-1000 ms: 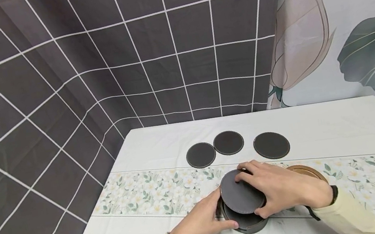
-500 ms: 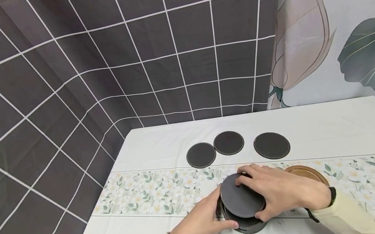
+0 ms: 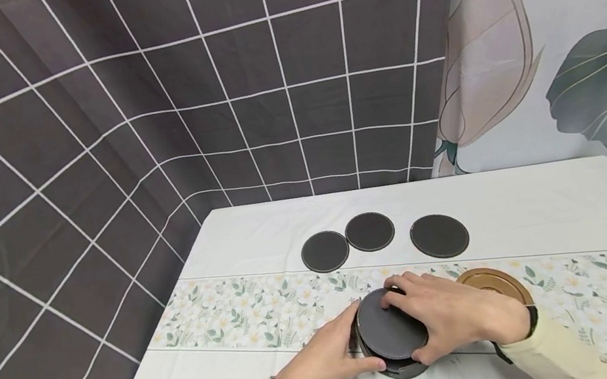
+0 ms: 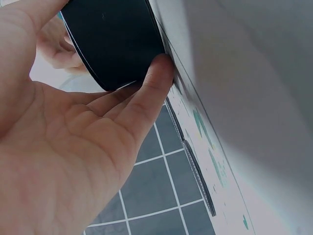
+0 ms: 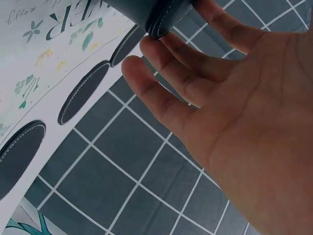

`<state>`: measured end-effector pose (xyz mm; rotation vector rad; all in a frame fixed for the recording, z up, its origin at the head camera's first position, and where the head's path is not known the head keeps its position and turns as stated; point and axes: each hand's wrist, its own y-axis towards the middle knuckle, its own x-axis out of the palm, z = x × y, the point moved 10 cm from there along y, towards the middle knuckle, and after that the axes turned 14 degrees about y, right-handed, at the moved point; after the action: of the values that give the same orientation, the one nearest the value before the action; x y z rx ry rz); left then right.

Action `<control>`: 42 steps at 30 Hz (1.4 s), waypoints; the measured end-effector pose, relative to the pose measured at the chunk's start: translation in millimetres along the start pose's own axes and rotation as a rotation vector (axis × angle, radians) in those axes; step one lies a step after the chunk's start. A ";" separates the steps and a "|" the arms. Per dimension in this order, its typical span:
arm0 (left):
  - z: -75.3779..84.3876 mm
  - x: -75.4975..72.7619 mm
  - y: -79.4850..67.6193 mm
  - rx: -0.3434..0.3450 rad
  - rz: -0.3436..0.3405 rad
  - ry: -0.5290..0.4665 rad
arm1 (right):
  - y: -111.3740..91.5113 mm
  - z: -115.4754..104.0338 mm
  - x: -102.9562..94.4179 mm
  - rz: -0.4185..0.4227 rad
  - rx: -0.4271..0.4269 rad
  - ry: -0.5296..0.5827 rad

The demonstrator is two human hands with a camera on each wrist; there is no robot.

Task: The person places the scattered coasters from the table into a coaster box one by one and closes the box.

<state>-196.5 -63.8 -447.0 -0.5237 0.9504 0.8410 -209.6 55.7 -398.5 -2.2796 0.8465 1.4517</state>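
A round dark coaster holder (image 3: 405, 372) stands near the table's front, and my left hand (image 3: 329, 354) grips its left side, thumb at the front rim. In the left wrist view the fingers curl round the dark side wall (image 4: 115, 41) of the holder. My right hand (image 3: 454, 310) pinches a round dark leather coaster (image 3: 389, 325) with stitched edging, thumb at the near right edge and fingers at the far edge. This coaster lies over the holder's opening, covering most of it. In the right wrist view the fingertips touch the stitched edge of the coaster (image 5: 164, 19).
Three matching coasters lie flat farther back: a left one (image 3: 325, 251), a middle one (image 3: 370, 232) and a right one (image 3: 439, 235). A gold-brown round dish (image 3: 500, 284) sits partly behind my right wrist. The white table (image 3: 519, 195) has a floral band, with a dark tiled curtain behind.
My right hand has lowered the coaster toward the near side, so it now covers more of the holder. The left hand and the three flat coasters have stayed put.
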 end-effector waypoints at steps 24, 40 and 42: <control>-1.2 1.3 1.1 -0.014 -0.010 0.004 | -1.4 6.8 1.2 -0.074 0.042 0.081; -2.6 2.4 -0.3 -0.023 -0.016 -0.015 | -3.0 10.4 1.2 -0.089 0.070 0.093; -2.6 2.2 -0.3 -0.023 -0.015 -0.017 | -3.1 10.6 1.0 -0.090 0.070 0.091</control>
<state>-196.9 -64.9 -450.2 -0.5422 0.9210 0.8432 -214.9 63.6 -404.2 -2.3152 0.7969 1.2684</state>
